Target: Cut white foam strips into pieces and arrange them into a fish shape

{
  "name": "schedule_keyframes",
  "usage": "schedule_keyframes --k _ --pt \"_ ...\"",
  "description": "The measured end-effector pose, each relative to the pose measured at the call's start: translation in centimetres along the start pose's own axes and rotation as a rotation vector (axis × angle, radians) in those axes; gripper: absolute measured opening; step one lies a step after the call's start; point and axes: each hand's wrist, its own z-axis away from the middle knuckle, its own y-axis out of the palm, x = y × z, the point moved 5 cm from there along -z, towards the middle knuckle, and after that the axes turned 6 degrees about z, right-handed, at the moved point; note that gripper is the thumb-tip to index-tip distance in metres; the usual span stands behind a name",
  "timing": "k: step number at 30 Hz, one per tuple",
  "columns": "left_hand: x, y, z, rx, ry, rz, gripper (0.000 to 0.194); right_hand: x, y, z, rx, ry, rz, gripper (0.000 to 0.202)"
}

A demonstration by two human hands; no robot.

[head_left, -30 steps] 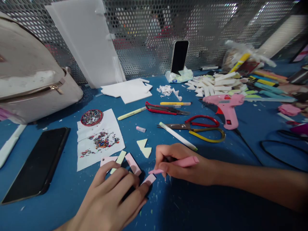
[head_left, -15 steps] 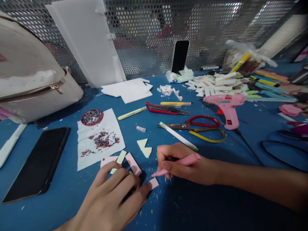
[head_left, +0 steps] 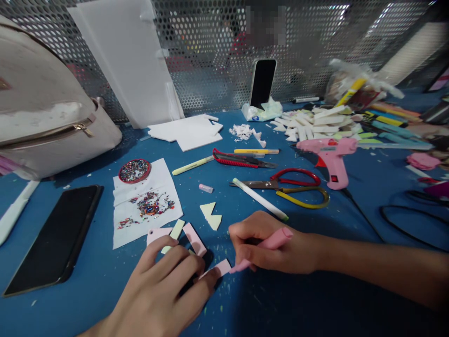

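My right hand (head_left: pixel 268 245) grips a pink marker (head_left: pixel 277 238), its tip touching or very near the right end of a small pink foam strip (head_left: pixel 223 267). My left hand (head_left: pixel 171 281) holds that strip down on the blue table, with the index finger over it; the thumb is hidden. Just beyond the left fingers lie another pink strip (head_left: pixel 195 239), a pale green strip (head_left: pixel 176 229) and a pink piece with a hole (head_left: pixel 156 233), partly covered by the hand. A notched pale green piece (head_left: pixel 211 216) and the pink marker cap (head_left: pixel 206 188) lie farther off.
Scissors (head_left: pixel 256 184), a red cutter knife (head_left: pixel 235 160), a white marker (head_left: pixel 259 198) and a pink glue gun (head_left: pixel 333 154) lie ahead. Left are a phone (head_left: pixel 52 238), a beaded paper (head_left: pixel 122 236) and a backpack (head_left: pixel 52 107). White offcuts (head_left: pixel 326 122) are heaped at the back right.
The pink marker's tip has shifted right and toward me, from beyond the strip's top edge to its right end. My left hand stays in place on the strip.
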Motion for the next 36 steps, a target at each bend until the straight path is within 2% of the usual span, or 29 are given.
schedule_keyframes --k 8,12,15,19,22,36 --pt "-0.05 -0.12 -0.01 -0.008 0.005 -0.005 0.016 -0.17 -0.12 -0.05 -0.037 0.03 -0.041 0.036" --pt "0.0 -0.08 0.11 -0.021 0.002 0.016 0.017 -0.17 0.12 -0.09 0.005 0.018 -0.056 0.039" --pt "0.09 0.1 0.27 -0.014 0.003 0.006 0.017 -0.18 -0.15 -0.11 -0.048 0.023 -0.062 0.039" --pt "0.13 0.19 0.36 -0.004 -0.002 -0.003 0.015 -0.09 0.03 -0.09 -0.023 0.005 -0.069 0.042" --pt "0.14 0.19 0.47 0.006 -0.01 -0.005 0.017 -0.15 -0.15 -0.05 -0.063 0.02 -0.081 0.043" --pt "0.05 0.14 0.31 -0.016 0.001 0.018 0.015 -0.19 -0.2 -0.1 -0.071 0.012 -0.111 0.045"
